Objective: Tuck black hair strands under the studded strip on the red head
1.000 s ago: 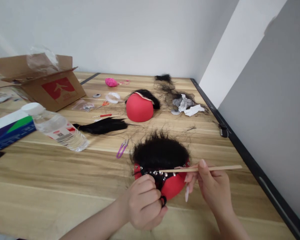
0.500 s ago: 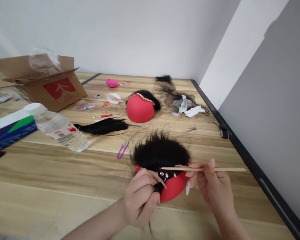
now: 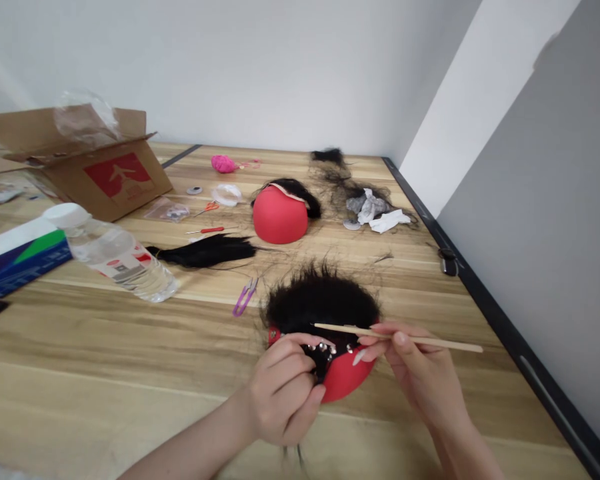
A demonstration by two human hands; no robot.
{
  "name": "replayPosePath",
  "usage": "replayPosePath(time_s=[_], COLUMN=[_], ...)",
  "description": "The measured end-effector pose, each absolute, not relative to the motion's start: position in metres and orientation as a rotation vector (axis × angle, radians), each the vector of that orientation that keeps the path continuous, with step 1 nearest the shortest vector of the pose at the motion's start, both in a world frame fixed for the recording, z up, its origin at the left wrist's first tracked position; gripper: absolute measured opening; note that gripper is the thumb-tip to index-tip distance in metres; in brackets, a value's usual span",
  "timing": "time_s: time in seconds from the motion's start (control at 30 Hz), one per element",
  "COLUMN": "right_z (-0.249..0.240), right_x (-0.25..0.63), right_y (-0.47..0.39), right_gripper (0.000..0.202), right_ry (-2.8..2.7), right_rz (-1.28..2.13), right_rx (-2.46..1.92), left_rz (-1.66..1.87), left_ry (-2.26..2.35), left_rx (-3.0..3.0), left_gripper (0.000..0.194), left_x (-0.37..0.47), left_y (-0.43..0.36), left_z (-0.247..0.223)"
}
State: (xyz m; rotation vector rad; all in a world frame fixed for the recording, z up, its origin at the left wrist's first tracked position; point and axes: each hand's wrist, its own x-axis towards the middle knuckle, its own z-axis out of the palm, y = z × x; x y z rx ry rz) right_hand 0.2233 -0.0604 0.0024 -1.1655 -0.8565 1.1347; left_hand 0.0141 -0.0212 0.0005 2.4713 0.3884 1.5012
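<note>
A red dome-shaped head form [image 3: 347,380] lies in front of me, with a mass of short black hair [image 3: 325,303] on its far side. Several shiny round-headed pins [image 3: 333,349] stick into the dark band along the hair's near edge. My left hand [image 3: 285,387] is closed on a lock of black hair at the form's near left, its index finger stretched toward the pins. Loose ends hang below that hand. My right hand [image 3: 423,367] pinches a ventilating needle [image 3: 405,339] with a thin wooden handle; its fine tip points left, at the hair's near edge.
Purple thread snips [image 3: 245,298] lie left of the form. Beyond are a black hair bundle [image 3: 207,252], a second red head form [image 3: 280,217] with a hair cap and crumpled white paper [image 3: 373,208]. A tilted water bottle [image 3: 120,260] and cardboard box [image 3: 115,177] stand left.
My right hand has shifted slightly left, and the needle now slopes, its tip higher and farther left. My left index finger has lifted and straightened toward the pins.
</note>
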Motion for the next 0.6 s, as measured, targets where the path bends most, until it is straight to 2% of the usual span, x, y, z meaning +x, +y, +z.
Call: replayPosePath(time_s=[0.3, 0.6], right_z=[0.014, 0.008], right_x=[0.215, 0.216], right_y=[-0.057, -0.052], right_gripper=[0.022, 0.026], right_ry=[-0.624, -0.575], right_rz=[1.217, 1.264], right_rx=[-1.115, -1.074], left_rz=[1.501, 1.509], left_ry=[0.376, 0.347], left_rx=[2.494, 2.511], left_gripper=[0.019, 0.016], left_x=[0.015, 0.012], left_y=[-0.021, -0.019], left_z=[0.004, 0.002])
